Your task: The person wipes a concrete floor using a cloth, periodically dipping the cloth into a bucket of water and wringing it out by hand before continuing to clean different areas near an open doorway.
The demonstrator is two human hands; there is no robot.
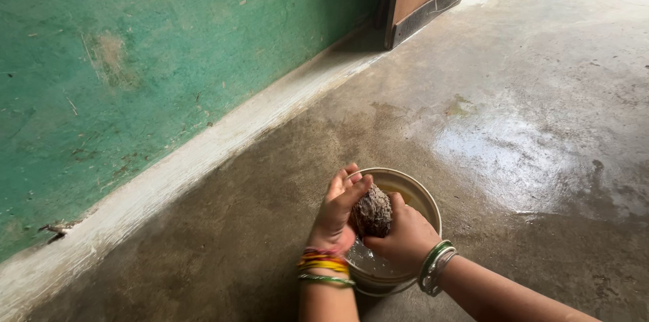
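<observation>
I have a sodden brown-grey wad of cloth squeezed between both hands, right over the round cream-coloured plastic bowl that sits on the grey cement floor. My left hand presses in from about nine o'clock of the wad, fingers curled up over its top edge, palm flat against its side. My right hand closes on it from about four o'clock, thumb on top and the rest of the fingers wrapped underneath, out of sight. Both are clenched on the wad; neither is slack.

As I judge it, the wringing is midway. The wad is balled tight, and there is murky water in the bowl below, at six o'clock of the wad. A wide wet sheen lies on the floor toward two o'clock of the bowl, while the stretch at nine o'clock, by the pale skirting strip under the green plastered wall, looks dull and dry. Whether the wad is wrung out, I cannot tell.
</observation>
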